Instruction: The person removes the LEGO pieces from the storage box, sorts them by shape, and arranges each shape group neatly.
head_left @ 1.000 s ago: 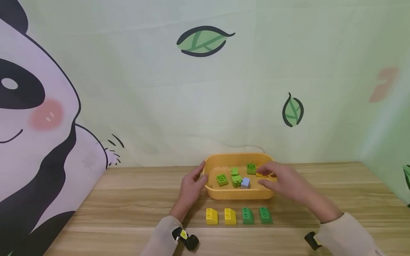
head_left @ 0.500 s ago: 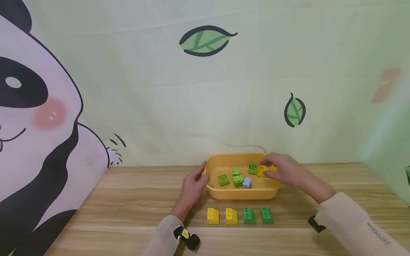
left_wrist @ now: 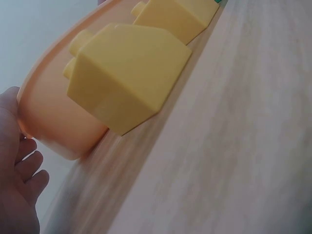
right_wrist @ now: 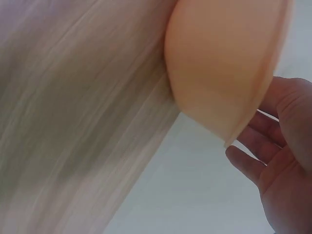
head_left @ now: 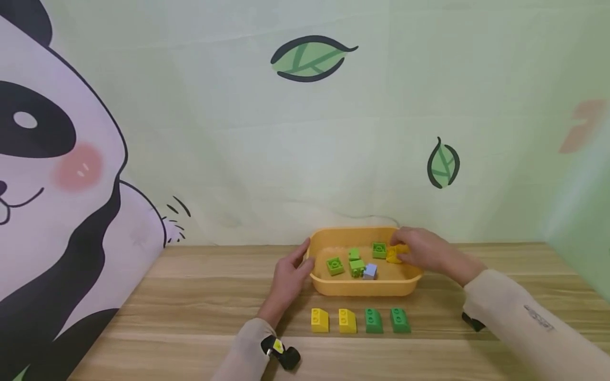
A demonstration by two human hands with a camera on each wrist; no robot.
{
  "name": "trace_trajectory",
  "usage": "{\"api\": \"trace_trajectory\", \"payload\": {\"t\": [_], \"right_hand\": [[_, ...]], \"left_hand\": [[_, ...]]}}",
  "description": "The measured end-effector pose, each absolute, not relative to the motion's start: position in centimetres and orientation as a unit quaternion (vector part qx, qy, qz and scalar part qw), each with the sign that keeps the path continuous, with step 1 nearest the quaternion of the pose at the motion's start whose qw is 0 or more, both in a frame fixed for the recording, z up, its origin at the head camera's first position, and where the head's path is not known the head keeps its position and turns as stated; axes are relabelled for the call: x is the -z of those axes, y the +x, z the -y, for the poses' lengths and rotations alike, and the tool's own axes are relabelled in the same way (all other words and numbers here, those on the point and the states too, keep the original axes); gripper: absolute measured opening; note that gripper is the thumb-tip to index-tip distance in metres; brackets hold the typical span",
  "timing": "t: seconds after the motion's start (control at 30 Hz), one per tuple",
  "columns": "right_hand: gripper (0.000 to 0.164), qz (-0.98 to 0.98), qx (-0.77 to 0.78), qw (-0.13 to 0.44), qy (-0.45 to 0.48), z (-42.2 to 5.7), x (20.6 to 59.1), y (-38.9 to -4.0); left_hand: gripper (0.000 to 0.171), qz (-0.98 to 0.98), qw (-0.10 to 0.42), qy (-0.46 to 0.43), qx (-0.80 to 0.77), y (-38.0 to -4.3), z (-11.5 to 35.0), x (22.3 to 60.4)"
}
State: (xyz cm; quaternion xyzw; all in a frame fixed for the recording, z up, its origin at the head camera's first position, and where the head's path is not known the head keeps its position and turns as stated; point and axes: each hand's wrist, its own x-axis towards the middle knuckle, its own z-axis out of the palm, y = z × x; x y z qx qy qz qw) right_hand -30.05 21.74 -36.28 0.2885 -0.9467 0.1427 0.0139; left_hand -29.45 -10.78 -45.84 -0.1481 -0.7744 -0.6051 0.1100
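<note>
In the head view, a shallow orange-yellow plastic basin (head_left: 367,288) stands on the table by the wall. My left hand (head_left: 286,275) grips its left end, thumb over the rim. Over the right end, my right hand (head_left: 424,248) dips its fingers and thumb inside, close around yellow building bricks (head_left: 393,255); I cannot tell whether it pinches one. Also inside lie several lime-green bricks (head_left: 334,266) and a light blue brick (head_left: 370,271). In the right wrist view, the right hand's fingers (right_wrist: 248,163) show beside the basin's rim.
In front of the basin stand two yellow sloped bricks (head_left: 320,320) and two dark green sloped bricks (head_left: 374,320), spaced out in a row. The wood-grain table (head_left: 214,296) meets a pale green printed wall hanging (head_left: 238,159) right behind the basin.
My right hand has shifted right and back inside the basin's right end, uncovering yellow bricks, and its fingers are now closer to them. The left hand keeps its hold on the basin.
</note>
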Motion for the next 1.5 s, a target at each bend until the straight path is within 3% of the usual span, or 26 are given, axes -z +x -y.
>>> {"api": "trace_trajectory", "payload": {"t": [1.13, 1.5], "right_hand": [[0.025, 0.961, -0.082, -0.041, 0.262, -20.7, 37.7, -32.0], [0.024, 0.958, -0.130, 0.008, 0.257, -21.2, 35.8, -30.7]], "left_hand": [[0.050, 0.772, 0.114, -0.144, 0.609, -29.5, 10.7, 45.8], [0.050, 0.771, 0.119, -0.145, 0.609, -29.5, 10.7, 45.8]]}}
